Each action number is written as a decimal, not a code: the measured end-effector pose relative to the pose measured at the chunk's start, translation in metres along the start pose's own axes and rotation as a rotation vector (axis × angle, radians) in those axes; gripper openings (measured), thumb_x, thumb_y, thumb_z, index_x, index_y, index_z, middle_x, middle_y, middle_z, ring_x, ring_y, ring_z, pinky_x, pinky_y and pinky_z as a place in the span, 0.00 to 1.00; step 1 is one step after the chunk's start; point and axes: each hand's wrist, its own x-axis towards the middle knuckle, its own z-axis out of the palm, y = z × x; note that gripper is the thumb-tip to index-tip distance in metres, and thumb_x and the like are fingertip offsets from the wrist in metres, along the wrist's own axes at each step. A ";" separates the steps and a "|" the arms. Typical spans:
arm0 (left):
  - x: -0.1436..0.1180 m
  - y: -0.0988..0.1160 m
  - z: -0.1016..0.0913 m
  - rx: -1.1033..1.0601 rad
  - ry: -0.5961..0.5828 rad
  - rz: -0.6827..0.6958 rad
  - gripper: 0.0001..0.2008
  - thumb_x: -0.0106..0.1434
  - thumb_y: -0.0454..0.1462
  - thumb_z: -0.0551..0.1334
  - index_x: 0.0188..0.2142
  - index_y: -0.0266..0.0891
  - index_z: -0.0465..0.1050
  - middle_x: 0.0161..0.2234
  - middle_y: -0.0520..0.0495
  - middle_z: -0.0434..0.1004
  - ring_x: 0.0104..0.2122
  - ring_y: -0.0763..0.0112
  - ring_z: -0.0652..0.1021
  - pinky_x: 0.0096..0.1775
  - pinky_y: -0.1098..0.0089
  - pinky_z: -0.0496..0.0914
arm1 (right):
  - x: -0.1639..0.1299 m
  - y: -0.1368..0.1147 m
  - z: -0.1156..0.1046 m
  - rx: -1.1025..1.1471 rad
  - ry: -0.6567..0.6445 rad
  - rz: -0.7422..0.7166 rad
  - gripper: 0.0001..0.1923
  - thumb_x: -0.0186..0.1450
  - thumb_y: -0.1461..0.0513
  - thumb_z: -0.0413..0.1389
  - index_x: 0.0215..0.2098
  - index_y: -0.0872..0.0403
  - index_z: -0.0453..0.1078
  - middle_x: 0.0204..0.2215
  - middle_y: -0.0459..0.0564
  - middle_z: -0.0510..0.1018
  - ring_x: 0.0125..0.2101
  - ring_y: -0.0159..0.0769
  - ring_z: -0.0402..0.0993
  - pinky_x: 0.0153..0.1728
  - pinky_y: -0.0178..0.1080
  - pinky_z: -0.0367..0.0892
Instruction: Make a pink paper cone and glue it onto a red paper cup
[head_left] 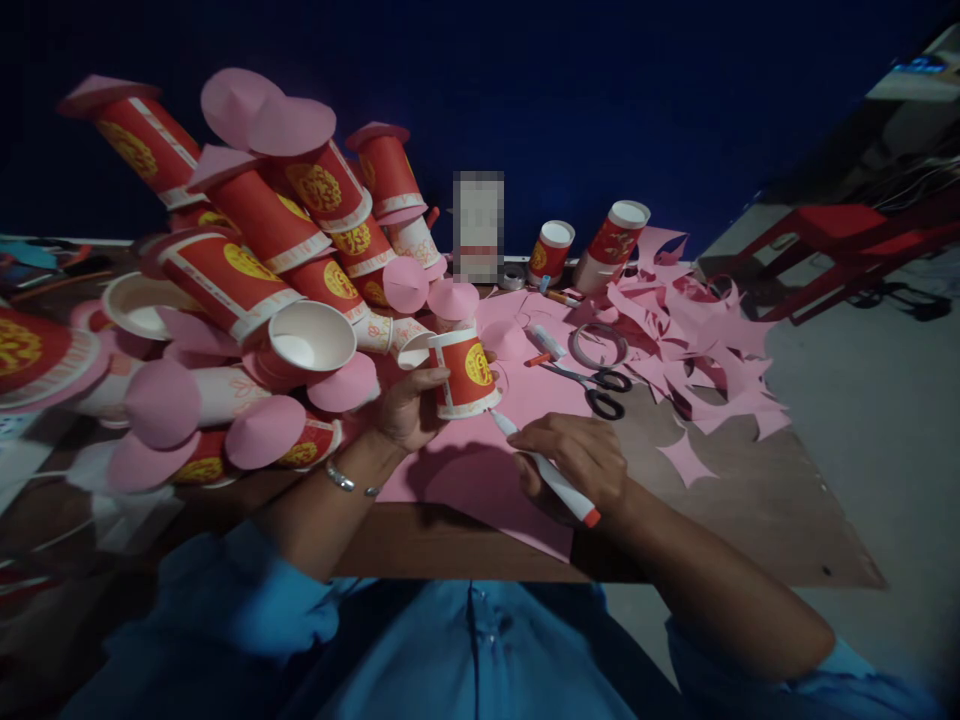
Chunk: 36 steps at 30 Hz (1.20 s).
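Note:
My left hand (411, 408) is wrapped round a red paper cup (463, 372) with a yellow round emblem, its white rim facing down. A white marker (551, 475) with a red end is gripped in my right hand (574, 455), its tip close to the cup's lower rim; whether it touches I cannot tell. Under both hands lies a pink paper sheet (480, 480). Just beyond the cup is a pink paper cone (504, 340). Black-handled scissors (604, 392) and a roll of tape (598, 346) rest on the paper to the right.
Stacked red cups with pink cone tops (300, 200) crowd the left side. Pink paper offcuts (690, 350) are heaped at the right. Two cup stacks (551, 255) stand at the back by a dark blue wall (600, 100). A red stool (832, 235) is beyond the table's right edge.

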 end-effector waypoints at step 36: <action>-0.002 -0.001 0.012 0.084 -0.017 0.020 0.37 0.52 0.44 0.78 0.60 0.40 0.75 0.49 0.38 0.86 0.55 0.42 0.83 0.60 0.45 0.75 | -0.002 0.001 0.003 0.028 -0.075 -0.012 0.04 0.72 0.68 0.57 0.45 0.56 0.71 0.27 0.48 0.81 0.25 0.33 0.78 0.26 0.34 0.72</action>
